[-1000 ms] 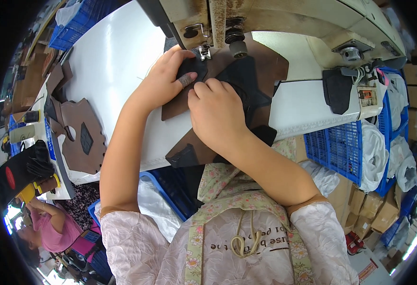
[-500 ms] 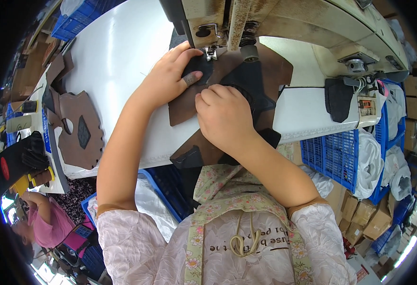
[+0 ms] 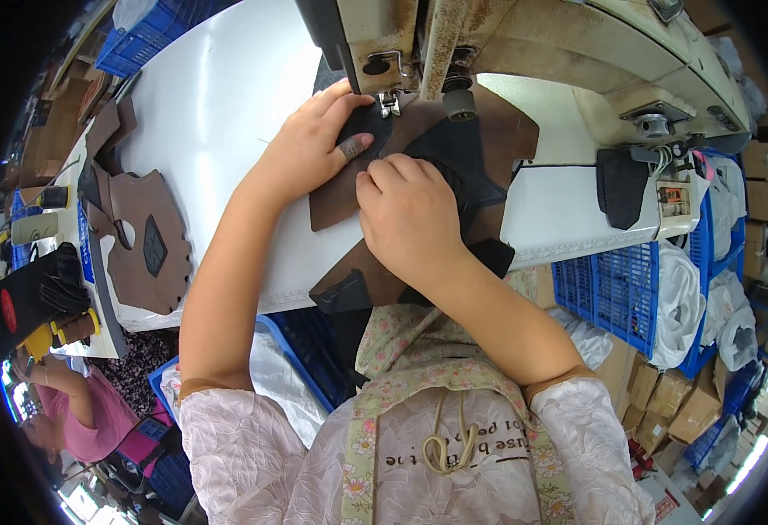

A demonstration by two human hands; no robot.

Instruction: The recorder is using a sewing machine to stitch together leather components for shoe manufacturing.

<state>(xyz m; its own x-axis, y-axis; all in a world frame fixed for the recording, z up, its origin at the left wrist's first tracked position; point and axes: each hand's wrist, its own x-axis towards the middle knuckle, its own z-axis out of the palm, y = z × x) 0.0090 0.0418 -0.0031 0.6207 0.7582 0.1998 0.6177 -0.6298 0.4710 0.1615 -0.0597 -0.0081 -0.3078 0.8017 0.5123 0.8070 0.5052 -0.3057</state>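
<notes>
A brown leather piece [image 3: 335,203] with black lining patches [image 3: 474,166] lies on the white bed of a sewing machine [image 3: 594,52]. Its upper part sits at the metal presser foot [image 3: 390,104]. My left hand [image 3: 312,140] rests on the leather just left of the foot, thumb and fingers apart, with a grey band round the thumb. Closer to me, my right hand [image 3: 412,214] is closed, its curled fingers bunched on the leather and hiding part of it. A lower flap of the piece hangs over the table's front edge.
More cut brown leather pieces [image 3: 143,245] lie at the left. A black pad [image 3: 622,188] is by the machine's right end. Blue crates [image 3: 607,293] with white bags stand at the right, cardboard boxes [image 3: 668,391] beyond. A person in pink [image 3: 95,411] sits at lower left.
My right hand and the lower flap of leather have shifted very slightly left. My left hand stays nearly in place. The person in pink has moved an arm.
</notes>
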